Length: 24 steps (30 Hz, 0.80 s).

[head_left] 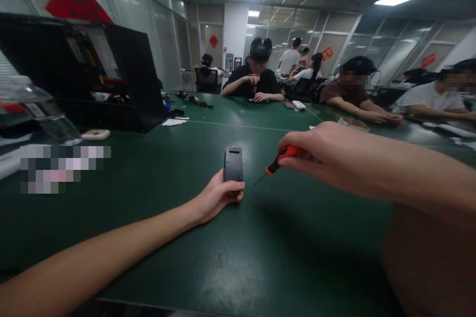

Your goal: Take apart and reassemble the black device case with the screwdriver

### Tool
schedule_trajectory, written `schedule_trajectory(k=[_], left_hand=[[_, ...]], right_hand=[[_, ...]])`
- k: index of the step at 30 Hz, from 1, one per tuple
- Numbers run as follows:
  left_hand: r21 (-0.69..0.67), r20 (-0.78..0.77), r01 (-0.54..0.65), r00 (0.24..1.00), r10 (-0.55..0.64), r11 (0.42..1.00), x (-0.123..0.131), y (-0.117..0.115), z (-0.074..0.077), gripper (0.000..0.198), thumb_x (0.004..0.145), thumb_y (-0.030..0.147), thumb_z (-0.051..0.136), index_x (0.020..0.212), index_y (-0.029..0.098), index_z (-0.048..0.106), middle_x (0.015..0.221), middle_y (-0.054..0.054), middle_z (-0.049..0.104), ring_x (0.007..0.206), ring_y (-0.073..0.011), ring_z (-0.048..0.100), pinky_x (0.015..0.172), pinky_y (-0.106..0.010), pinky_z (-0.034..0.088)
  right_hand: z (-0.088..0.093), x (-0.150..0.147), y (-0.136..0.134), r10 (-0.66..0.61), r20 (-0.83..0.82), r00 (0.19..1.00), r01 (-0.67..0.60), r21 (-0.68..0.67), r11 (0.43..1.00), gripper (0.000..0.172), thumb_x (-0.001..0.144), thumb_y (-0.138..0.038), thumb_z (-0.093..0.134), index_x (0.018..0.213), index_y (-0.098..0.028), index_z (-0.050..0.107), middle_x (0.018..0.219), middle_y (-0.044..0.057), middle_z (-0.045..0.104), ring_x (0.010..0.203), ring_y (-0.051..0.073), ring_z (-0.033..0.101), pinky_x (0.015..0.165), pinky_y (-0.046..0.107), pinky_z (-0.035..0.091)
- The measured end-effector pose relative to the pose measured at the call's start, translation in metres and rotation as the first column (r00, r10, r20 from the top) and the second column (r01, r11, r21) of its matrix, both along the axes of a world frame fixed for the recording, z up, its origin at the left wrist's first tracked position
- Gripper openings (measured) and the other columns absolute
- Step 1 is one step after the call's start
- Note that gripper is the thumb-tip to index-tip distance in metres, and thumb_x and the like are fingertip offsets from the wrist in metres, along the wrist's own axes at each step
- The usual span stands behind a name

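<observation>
My left hand (219,197) grips the near end of a small grey rectangular metal-cased device (234,164), its thumb across the lower edge. A dark slot shows near the device's far end, and small marks like screws or holes dot its face. In my right hand (316,146) is a red and black screwdriver (279,159), pinched by the handle. Its thin shaft slants down to the left. The tip is close to the right of the device and appears apart from it. Part of the right hand's fingers is hidden behind the hand itself.
The green table (156,252) spreads under both hands. At the left stand an open black case (143,79), a clear plastic bottle (46,109) and a pale phone-like object (95,134). Across the table sits a person (238,81) with a tool; other people sit at the right.
</observation>
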State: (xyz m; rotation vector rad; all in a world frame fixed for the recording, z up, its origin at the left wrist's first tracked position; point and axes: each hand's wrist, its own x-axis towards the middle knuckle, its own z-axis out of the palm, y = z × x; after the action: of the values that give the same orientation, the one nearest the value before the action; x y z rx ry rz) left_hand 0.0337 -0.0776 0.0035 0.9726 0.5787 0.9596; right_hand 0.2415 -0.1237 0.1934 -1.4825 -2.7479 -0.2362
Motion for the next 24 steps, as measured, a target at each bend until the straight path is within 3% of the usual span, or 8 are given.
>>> schedule_trajectory(k=[3,8,13,19,24], left_hand=[[0.000,-0.002,-0.015,1.000,0.015,1.000,0.000,0.000,-0.002,0.035,0.075,0.018,0.073,0.099,0.017,0.048,0.080,0.001,0.058,0.061,-0.0097,0.056,0.060,-0.025,0.038],[-0.014,0.014,-0.010,1.000,0.010,1.000,0.001,0.000,-0.002,0.033,0.075,0.018,0.072,0.099,0.017,0.049,0.081,0.001,0.058,0.062,-0.0097,0.055,0.060,-0.025,0.038],[-0.015,0.020,-0.028,0.999,0.028,0.999,0.002,0.000,0.000,0.036,0.073,0.018,0.073,0.100,0.018,0.048,0.079,0.002,0.057,0.061,-0.0095,0.054,0.059,-0.025,0.038],[-0.018,0.022,-0.022,0.999,0.022,1.000,0.002,0.000,-0.001,0.036,0.073,0.018,0.073,0.099,0.018,0.048,0.079,0.002,0.057,0.060,-0.0093,0.055,0.059,-0.024,0.037],[-0.010,0.015,-0.026,1.000,0.026,1.000,0.002,0.001,-0.003,0.038,0.073,0.018,0.073,0.101,0.018,0.048,0.081,0.001,0.058,0.061,-0.0093,0.055,0.060,-0.025,0.037]], right_hand=[[-0.002,-0.007,-0.005,0.001,-0.012,1.000,0.000,0.062,0.998,0.024,0.093,-0.041,0.055,0.093,-0.022,0.070,0.065,0.002,0.062,0.052,0.016,0.054,0.050,0.028,0.027],[-0.003,-0.019,-0.013,0.067,-0.010,0.998,-0.066,0.034,0.997,0.013,0.095,-0.029,0.057,0.096,-0.021,0.067,0.072,0.003,0.065,0.061,0.017,0.057,0.054,0.028,0.028],[-0.001,-0.024,-0.017,0.065,-0.016,0.998,-0.064,0.074,0.995,0.010,0.093,-0.025,0.060,0.099,-0.020,0.067,0.076,0.004,0.067,0.063,0.017,0.058,0.056,0.028,0.029],[-0.002,-0.016,-0.019,0.179,-0.071,0.981,-0.167,0.154,0.974,0.014,0.094,-0.028,0.057,0.104,-0.022,0.065,0.073,0.000,0.067,0.061,0.016,0.057,0.057,0.027,0.031],[-0.002,-0.020,-0.019,0.140,-0.043,0.989,-0.134,0.114,0.984,0.015,0.095,-0.025,0.054,0.104,-0.021,0.065,0.078,0.002,0.068,0.066,0.018,0.059,0.058,0.028,0.032]])
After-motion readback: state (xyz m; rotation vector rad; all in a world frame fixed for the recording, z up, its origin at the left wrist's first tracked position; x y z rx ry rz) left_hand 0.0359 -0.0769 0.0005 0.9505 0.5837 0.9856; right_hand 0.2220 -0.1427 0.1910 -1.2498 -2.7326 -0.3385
